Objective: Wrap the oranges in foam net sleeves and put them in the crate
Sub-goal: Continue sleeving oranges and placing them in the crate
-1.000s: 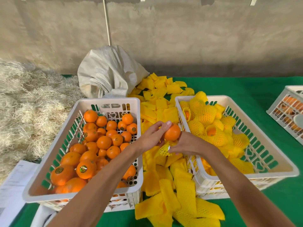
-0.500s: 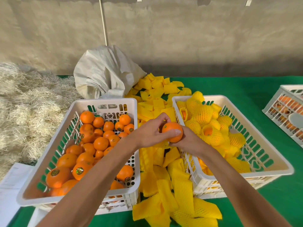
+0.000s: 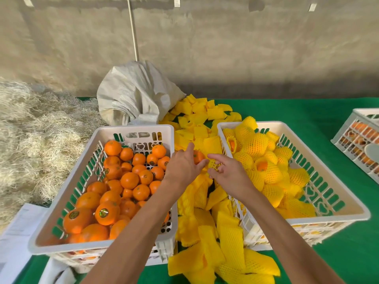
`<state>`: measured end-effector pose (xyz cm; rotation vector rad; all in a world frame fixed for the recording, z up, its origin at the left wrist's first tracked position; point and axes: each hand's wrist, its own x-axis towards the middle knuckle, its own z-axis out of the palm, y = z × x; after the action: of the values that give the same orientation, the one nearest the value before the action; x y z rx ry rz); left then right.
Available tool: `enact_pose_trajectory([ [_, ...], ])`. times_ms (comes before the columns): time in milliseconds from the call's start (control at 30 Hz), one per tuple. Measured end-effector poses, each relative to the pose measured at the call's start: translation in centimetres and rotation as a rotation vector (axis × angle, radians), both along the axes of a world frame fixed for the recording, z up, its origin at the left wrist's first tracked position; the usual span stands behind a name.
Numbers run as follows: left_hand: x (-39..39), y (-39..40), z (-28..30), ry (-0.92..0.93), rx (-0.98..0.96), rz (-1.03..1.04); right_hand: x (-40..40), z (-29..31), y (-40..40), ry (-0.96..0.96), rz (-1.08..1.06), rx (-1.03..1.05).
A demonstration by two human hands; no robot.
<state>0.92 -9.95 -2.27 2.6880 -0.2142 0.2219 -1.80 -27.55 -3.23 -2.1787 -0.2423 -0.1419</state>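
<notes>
Table: green cloth point(image 3: 307, 111), concrete wall behind.
L crate point(image 3: 98, 245): bare oranges point(image 3: 129, 180).
L hand point(image 3: 182, 167): fingers curled round orange point(image 3: 198, 156), btwn crates.
R hand point(image 3: 229, 173): pinches foam net sleeve point(image 3: 213, 163) touching orange.
R crate point(image 3: 328, 217): wrapped oranges point(image 3: 256, 143).

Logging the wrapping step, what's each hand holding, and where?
Left hand grips an orange around its side; right hand pinches a foam net sleeve at its edge.
</notes>
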Motion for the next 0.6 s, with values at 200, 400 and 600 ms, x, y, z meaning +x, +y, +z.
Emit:
enact_pose_trajectory([
  [200,-1.6,-1.6,0.2,-0.027,-0.082,-0.047,-0.2,-0.5,0.5,-0.058,-0.180,-0.023],
  [400,-2.6,-1.5,0.0,-0.110,-0.012,-0.170,-0.1,-0.5,0.3,0.051,-0.175,-0.040],
  [600,-2.5,-1.0,0.3,0.015,0.109,-0.279,0.6,-0.2,-0.6,-0.005,-0.116,-0.182],
])
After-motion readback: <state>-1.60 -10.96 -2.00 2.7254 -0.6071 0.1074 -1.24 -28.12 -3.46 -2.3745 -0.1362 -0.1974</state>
